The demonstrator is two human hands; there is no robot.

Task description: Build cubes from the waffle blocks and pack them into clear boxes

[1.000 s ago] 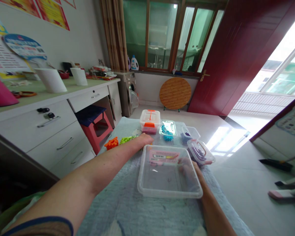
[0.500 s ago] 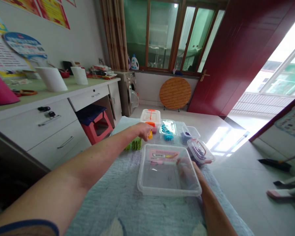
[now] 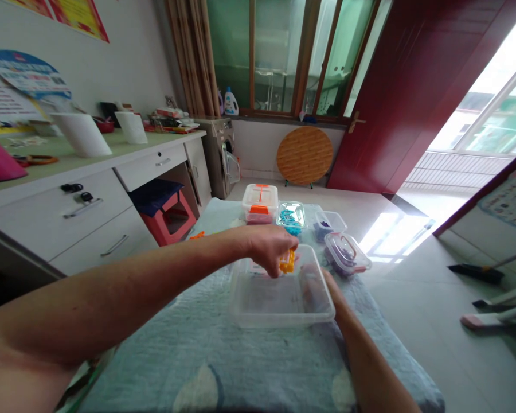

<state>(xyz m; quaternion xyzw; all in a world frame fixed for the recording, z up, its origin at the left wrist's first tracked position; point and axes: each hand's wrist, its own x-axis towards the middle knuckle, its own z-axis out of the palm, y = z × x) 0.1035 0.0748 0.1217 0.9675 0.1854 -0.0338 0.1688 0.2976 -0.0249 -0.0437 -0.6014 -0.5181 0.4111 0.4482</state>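
My left hand (image 3: 270, 248) hangs over a clear plastic tray (image 3: 258, 312), its fingers pinched on a yellow toy block (image 3: 287, 261). My right hand (image 3: 319, 289) grips the tray's right side, seen partly through the plastic. The tray rests on a light blue cloth (image 3: 206, 355) that covers the table. An orange block (image 3: 196, 234) peeks out behind my left forearm.
Beyond the tray stand a lidded box with an orange latch (image 3: 260, 202), a box of blue pieces (image 3: 289, 217), an open box of purple pieces (image 3: 327, 222) and a lidded one (image 3: 346, 253). A white desk (image 3: 90, 189) and red stool (image 3: 167, 215) are at the left.
My left hand lifted the yellow block from the cloth near the far boxes and brought it back over the clear tray. The camera dipped slightly.
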